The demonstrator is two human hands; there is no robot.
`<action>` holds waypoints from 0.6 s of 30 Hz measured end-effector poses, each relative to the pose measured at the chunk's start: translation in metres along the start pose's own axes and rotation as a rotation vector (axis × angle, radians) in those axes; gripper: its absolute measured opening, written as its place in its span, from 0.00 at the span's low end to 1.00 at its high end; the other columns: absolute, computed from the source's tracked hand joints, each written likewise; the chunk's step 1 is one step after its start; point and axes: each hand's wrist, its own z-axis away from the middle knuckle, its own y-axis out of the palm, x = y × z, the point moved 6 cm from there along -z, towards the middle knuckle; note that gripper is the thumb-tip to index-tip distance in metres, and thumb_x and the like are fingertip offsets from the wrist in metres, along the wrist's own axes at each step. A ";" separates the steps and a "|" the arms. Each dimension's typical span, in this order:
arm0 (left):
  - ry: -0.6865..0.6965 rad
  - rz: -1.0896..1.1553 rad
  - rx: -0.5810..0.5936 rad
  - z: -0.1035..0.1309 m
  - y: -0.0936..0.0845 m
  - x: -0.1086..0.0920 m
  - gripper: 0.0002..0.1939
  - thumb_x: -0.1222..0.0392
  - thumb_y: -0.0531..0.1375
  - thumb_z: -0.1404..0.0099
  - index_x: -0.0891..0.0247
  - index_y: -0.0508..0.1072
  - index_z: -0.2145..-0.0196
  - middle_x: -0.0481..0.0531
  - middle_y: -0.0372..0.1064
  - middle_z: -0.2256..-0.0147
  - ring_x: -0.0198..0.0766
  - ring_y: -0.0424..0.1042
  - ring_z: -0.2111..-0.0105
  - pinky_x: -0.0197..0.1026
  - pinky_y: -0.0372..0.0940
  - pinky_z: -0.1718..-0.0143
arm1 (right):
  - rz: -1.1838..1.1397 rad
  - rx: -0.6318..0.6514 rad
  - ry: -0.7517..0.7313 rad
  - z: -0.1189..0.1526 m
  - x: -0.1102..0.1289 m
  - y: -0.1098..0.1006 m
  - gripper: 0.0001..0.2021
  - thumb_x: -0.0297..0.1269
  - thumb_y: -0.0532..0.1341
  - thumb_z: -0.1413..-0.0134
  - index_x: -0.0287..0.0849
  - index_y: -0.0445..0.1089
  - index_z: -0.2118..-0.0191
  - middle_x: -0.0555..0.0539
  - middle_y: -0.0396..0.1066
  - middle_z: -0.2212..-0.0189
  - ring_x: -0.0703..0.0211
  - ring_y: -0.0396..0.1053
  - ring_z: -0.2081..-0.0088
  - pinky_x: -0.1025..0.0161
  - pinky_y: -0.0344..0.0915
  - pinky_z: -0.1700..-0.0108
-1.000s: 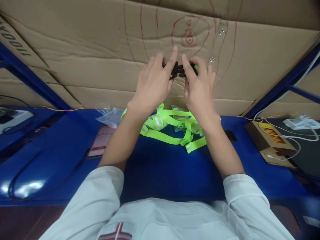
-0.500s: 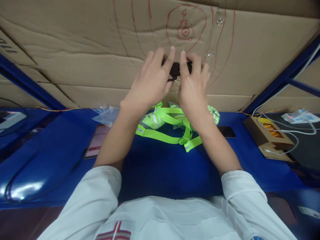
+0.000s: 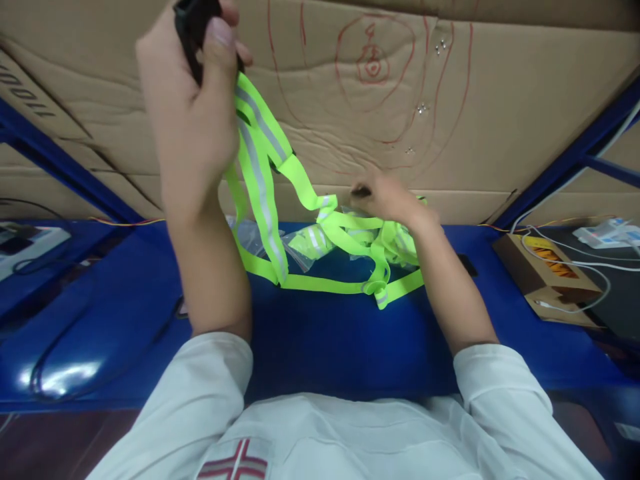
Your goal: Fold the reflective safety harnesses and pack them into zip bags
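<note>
My left hand [image 3: 193, 120] is raised at the upper left, closed around a black plastic buckle [image 3: 197, 23]. From it hang the neon-green straps with grey reflective stripes of a reflective harness [image 3: 260, 180], running down to the blue surface. Lower and to the right, my right hand [image 3: 390, 197] is somewhat blurred, its fingers closed on a small black piece [image 3: 361, 191] at the end of a strap. More green strap lies bunched under my right wrist. Beside it is a clear plastic bag [image 3: 305, 257] with green reflective material inside.
A cardboard sheet [image 3: 325, 100] with red marker rings stands behind the blue table [image 3: 345, 347]. To the right, an open cardboard box [image 3: 545, 273] lies under white cables near a white power strip [image 3: 610, 233]. A dark phone [image 3: 469, 265] is partly behind my right forearm.
My hands have moved apart from the black buckle. The left went up and left, lifting and stretching the green straps; the right dropped lower toward the bunched harness. The left phone is now mostly hidden.
</note>
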 end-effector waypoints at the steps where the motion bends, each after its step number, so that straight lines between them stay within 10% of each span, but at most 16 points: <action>1: 0.037 0.069 -0.058 0.000 -0.004 0.001 0.19 0.51 0.50 0.19 0.65 0.72 0.44 0.46 0.75 0.57 0.30 0.77 0.56 0.36 0.72 0.53 | -0.068 0.134 -0.059 -0.005 0.002 0.021 0.15 0.44 0.64 0.37 0.44 0.78 0.49 0.42 0.77 0.48 0.48 0.73 0.47 0.54 0.69 0.43; 6: 0.034 0.116 -0.166 -0.005 -0.009 0.028 0.21 0.47 0.47 0.19 0.64 0.71 0.46 0.46 0.75 0.58 0.33 0.77 0.57 0.38 0.71 0.58 | -0.163 0.178 -0.150 -0.016 0.014 0.060 0.27 0.61 0.62 0.39 0.44 0.76 0.48 0.44 0.75 0.49 0.55 0.71 0.47 0.57 0.66 0.40; 13: -0.066 0.062 -0.209 -0.020 -0.047 0.152 0.32 0.32 0.47 0.23 0.65 0.67 0.48 0.42 0.76 0.51 0.31 0.78 0.56 0.39 0.74 0.56 | -0.145 0.192 -0.071 -0.014 -0.009 0.051 0.14 0.42 0.65 0.41 0.42 0.77 0.52 0.44 0.77 0.49 0.52 0.74 0.49 0.56 0.67 0.45; 18: 0.027 -0.284 -0.282 -0.014 -0.083 0.212 0.24 0.45 0.32 0.16 0.63 0.59 0.46 0.29 0.67 0.64 0.16 0.72 0.63 0.27 0.74 0.63 | -0.102 0.223 0.041 -0.010 -0.039 0.039 0.14 0.41 0.66 0.42 0.41 0.78 0.53 0.43 0.79 0.52 0.50 0.75 0.53 0.55 0.68 0.49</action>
